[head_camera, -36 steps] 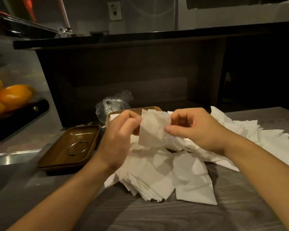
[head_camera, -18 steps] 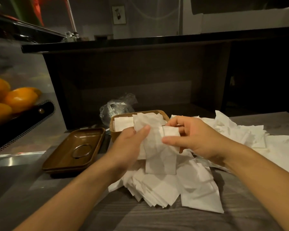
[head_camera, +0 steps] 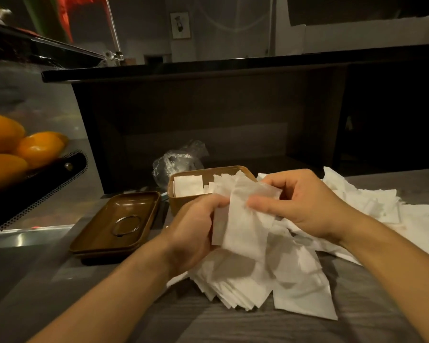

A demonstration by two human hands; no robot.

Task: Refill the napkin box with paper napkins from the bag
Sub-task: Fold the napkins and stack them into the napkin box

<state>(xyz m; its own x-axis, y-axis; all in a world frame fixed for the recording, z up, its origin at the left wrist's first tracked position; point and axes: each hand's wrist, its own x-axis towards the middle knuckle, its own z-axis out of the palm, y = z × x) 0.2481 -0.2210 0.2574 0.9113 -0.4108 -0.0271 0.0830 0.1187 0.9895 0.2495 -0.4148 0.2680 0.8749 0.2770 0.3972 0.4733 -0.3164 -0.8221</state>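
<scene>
A brown napkin box [head_camera: 183, 205] stands open at the centre of the wooden counter, with white napkins inside. In front of it, both hands hold a small bundle of white paper napkins [head_camera: 243, 226]. My left hand [head_camera: 196, 229] grips the bundle's left edge. My right hand [head_camera: 297, 201] pinches its upper right part between thumb and fingers. Below and to the right spreads a loose pile of napkins [head_camera: 295, 280]. A crumpled clear plastic bag [head_camera: 176, 162] lies just behind the box.
The box's brown lid [head_camera: 117, 224] lies upside down to the left of the box. A black mesh basket [head_camera: 30, 194] with oranges [head_camera: 37, 147] sits at far left. A dark raised counter [head_camera: 208, 68] closes off the back.
The held napkins have shifted from a flat sheet to a folded bundle hanging lower in front of the box. Both hands dropped slightly and drew closer together on it.
</scene>
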